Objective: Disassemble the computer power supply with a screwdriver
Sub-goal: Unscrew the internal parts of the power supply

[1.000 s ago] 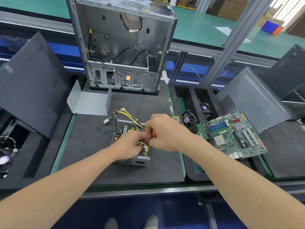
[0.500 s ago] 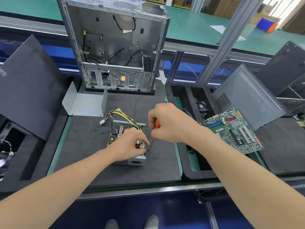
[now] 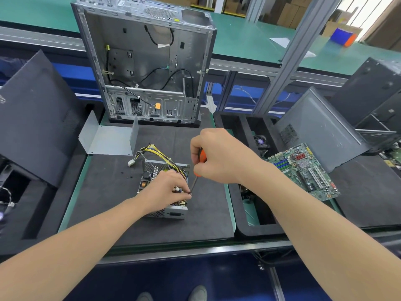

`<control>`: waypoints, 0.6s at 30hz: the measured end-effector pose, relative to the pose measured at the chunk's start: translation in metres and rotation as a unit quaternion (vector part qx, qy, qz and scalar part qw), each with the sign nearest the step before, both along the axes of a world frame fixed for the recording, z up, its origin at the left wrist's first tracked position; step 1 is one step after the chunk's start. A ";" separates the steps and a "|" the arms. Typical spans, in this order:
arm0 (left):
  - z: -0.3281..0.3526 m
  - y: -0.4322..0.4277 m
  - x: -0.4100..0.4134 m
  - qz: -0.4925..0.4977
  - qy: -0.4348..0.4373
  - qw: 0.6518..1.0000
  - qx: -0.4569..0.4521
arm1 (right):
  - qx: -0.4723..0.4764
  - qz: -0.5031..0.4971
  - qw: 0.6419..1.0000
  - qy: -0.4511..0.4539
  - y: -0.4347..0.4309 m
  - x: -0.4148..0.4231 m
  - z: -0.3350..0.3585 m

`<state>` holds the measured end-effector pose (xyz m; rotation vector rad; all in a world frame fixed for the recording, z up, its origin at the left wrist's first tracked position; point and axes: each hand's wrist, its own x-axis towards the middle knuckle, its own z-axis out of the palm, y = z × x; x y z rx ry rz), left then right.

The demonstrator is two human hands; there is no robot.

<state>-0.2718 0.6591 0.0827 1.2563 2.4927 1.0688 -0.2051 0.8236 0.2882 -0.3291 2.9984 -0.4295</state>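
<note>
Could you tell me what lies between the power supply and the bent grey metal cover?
Head view: the yellow cable bundle and its white connector, on the black mat.

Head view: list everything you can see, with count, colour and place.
power supply: one, silver, opened, mid black mat
cable bundle: one, yellow-black, on power supply's far side
screwdriver: one, orange handle, tip at power supply's right edge
metal cover: one, grey, mat's far left
computer case: one, silver, upright behind mat
motherboard: one, green, right
fan: one, black, tray left of motherboard
side panels: two, black left, grey right
hands: two; left hand on power supply, right hand grips screwdriver
</note>
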 end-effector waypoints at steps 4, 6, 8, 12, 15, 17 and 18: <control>0.000 -0.001 0.002 0.014 0.001 1.000 0.013 | 0.005 -0.001 1.000 -0.004 -0.002 -0.002 0.001; 0.001 -0.002 0.003 0.027 -0.001 1.000 0.013 | 0.009 -0.001 1.000 -0.003 -0.004 -0.003 0.001; 0.004 -0.002 0.004 0.042 0.004 0.999 0.014 | 0.012 -0.007 1.000 -0.003 -0.005 -0.004 0.000; 0.015 -0.014 -0.002 0.145 0.024 0.988 0.050 | 0.015 -0.008 1.000 0.000 -0.007 -0.008 -0.001; 0.017 -0.043 -0.018 0.247 0.043 0.966 0.055 | 0.016 -0.008 1.000 -0.003 -0.011 -0.014 0.000; 0.010 -0.071 -0.026 0.285 0.054 0.957 0.017 | 0.017 -0.007 1.000 -0.004 -0.016 -0.019 -0.001; 0.004 -0.085 -0.029 0.295 0.061 0.953 -0.012 | 0.017 -0.006 1.000 -0.004 -0.019 -0.022 -0.001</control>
